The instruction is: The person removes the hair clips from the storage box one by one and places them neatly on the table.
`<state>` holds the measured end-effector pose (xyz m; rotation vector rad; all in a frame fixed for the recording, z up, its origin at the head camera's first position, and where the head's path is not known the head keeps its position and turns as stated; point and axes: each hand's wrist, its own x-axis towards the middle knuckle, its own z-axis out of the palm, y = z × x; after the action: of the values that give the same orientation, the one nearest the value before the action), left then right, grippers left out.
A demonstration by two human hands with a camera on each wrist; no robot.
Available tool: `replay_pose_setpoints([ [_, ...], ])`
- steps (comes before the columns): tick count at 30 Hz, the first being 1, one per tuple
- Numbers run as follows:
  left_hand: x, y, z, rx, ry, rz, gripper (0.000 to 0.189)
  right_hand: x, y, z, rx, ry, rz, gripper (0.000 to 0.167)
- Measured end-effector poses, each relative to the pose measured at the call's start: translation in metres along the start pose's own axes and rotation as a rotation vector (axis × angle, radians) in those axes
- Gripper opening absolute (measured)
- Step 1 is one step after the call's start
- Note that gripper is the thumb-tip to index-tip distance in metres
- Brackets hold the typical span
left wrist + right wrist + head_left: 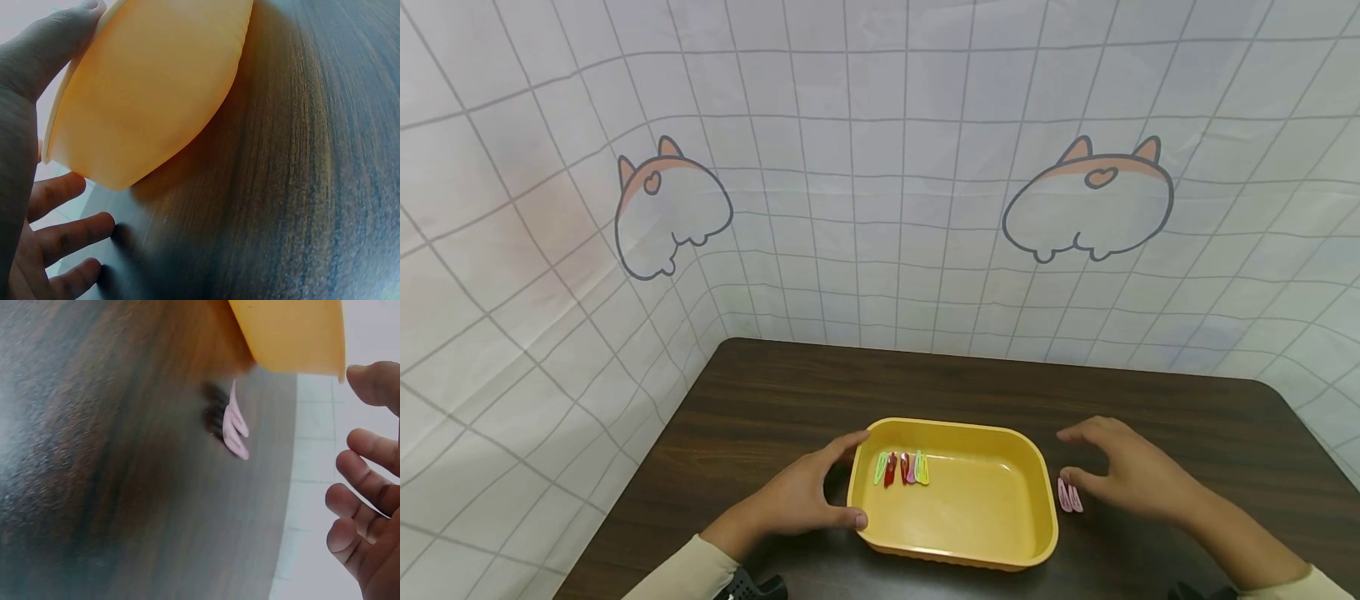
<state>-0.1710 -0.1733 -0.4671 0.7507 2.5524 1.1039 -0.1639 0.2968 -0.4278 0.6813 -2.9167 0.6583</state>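
A yellow plastic basin (pixel 970 517) stands on the dark wooden table. My left hand (pixel 801 496) spans its left end, thumb and forefinger touching the rim; in the left wrist view the other fingers (pixel 78 236) extend loosely beside the wall. Inside, toward the left, several snap hair clips lie in a row: a green hair clip (pixel 881 468) leftmost, then a red hair clip (pixel 890 470) and others in red, pink, green and yellow. Right of the basin, two pink hair clips (pixel 1070 496) lie side by side on the table. My right hand (pixel 1131 471) hovers near them, fingers parted and holding nothing.
The wooden table (pixel 820 379) extends behind the basin and to both sides. A white grid-patterned cloth (pixel 865 208) with cartoon animal drawings hangs behind it and along the left. Black wrist straps (pixel 751 586) show at the lower edge.
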Motion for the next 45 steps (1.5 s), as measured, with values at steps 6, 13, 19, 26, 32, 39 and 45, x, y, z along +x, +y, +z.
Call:
replay_pose_setpoints([
  [6,0.000,0.000,0.000,-0.004,0.004,-0.005,0.101,0.007,-0.010,-0.005,0.000,0.010,-0.033,0.051],
  [13,0.001,0.000,0.000,0.004,0.008,-0.002,0.101,0.015,-0.022,-0.004,0.019,0.005,-0.042,0.053],
  [19,0.001,-0.001,-0.001,0.004,0.003,0.005,0.101,0.019,-0.032,-0.001,0.039,-0.028,-0.052,0.052],
  [26,0.000,0.000,-0.001,0.002,0.000,0.008,0.101,0.025,-0.042,0.004,0.030,-0.034,-0.066,0.046],
  [32,0.000,0.001,-0.001,0.002,-0.002,0.006,0.102,0.030,-0.047,0.008,0.029,-0.058,-0.080,0.045],
  [39,0.000,0.002,-0.001,0.001,-0.002,0.009,0.101,0.036,-0.052,0.014,0.017,-0.062,-0.109,0.048],
  [45,0.000,0.002,-0.001,0.003,0.000,0.011,0.102,0.040,-0.058,0.017,0.034,-0.079,-0.134,0.045],
])
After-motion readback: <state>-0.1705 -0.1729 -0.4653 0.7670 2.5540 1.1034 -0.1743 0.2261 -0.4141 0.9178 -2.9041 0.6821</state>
